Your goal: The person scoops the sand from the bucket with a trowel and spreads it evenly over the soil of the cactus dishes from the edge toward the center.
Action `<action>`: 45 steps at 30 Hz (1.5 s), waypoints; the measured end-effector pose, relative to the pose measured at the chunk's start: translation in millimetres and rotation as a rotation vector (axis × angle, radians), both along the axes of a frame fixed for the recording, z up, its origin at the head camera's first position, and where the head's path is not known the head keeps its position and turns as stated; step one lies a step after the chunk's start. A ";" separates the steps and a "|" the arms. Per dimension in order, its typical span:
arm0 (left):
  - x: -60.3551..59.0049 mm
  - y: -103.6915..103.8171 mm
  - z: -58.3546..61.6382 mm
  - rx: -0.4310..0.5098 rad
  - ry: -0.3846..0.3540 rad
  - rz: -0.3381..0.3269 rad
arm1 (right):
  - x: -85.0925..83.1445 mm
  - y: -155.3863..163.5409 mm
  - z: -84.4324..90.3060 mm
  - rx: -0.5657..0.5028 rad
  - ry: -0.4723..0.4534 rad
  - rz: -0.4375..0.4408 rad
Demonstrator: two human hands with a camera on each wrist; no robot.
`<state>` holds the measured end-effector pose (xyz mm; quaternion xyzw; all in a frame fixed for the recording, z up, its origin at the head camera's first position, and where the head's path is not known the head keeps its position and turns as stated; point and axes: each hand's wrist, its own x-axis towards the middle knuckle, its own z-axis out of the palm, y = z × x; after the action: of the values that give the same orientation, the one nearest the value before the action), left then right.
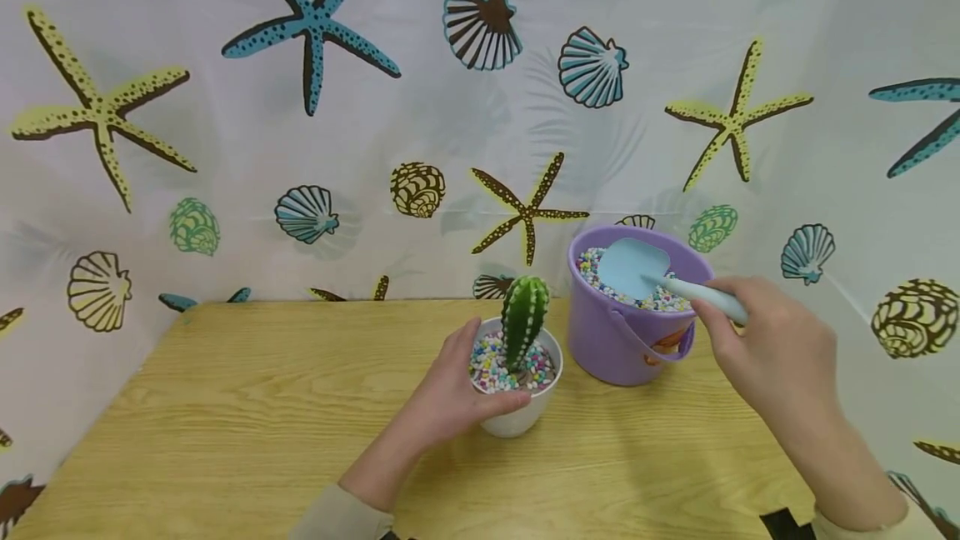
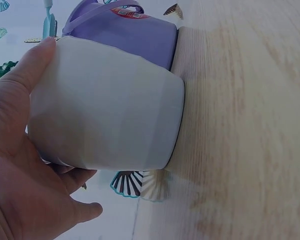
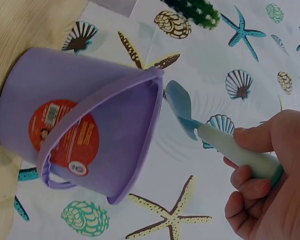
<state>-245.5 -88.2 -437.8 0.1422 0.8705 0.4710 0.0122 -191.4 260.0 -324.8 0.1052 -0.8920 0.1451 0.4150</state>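
My left hand (image 1: 461,394) holds a white flower pot (image 1: 512,423) by its side, thumb across the near rim. The pot stands on the table, and a green cactus (image 1: 523,315) rises upright from colourful pebbles (image 1: 491,365) inside it. In my right hand (image 1: 780,340), the fingers wrap round the handle of a light blue toy shovel (image 1: 633,267). Its blade is over the mouth of a purple bucket (image 1: 603,340) of similar pebbles. No pebbles show on the blade side facing the head view. From the right wrist view, the blade (image 3: 180,102) appears just above the bucket's rim.
The bucket stands behind and to the right of the pot, its handle (image 1: 637,340) hanging down in front. Both rest on a wood-grain table (image 1: 262,407). A white cloth (image 1: 360,123) printed with starfish and shells rises behind the table's back edge.
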 end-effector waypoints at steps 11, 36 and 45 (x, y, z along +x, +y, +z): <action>0.1 2.9 0.6 -0.009 -0.038 0.020 | -14.3 31.7 13.1 -0.029 -0.238 -0.046; 1.6 2.5 1.7 0.001 -0.024 0.012 | -46.1 55.1 27.3 0.032 -0.578 -0.069; 1.5 2.2 0.4 0.003 -0.010 0.013 | -57.1 54.6 28.3 0.034 -0.661 -0.040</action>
<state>-244.0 -86.1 -437.4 0.1339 0.8707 0.4731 0.0133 -248.5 314.6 -296.5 0.0415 -0.9826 0.1484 0.1039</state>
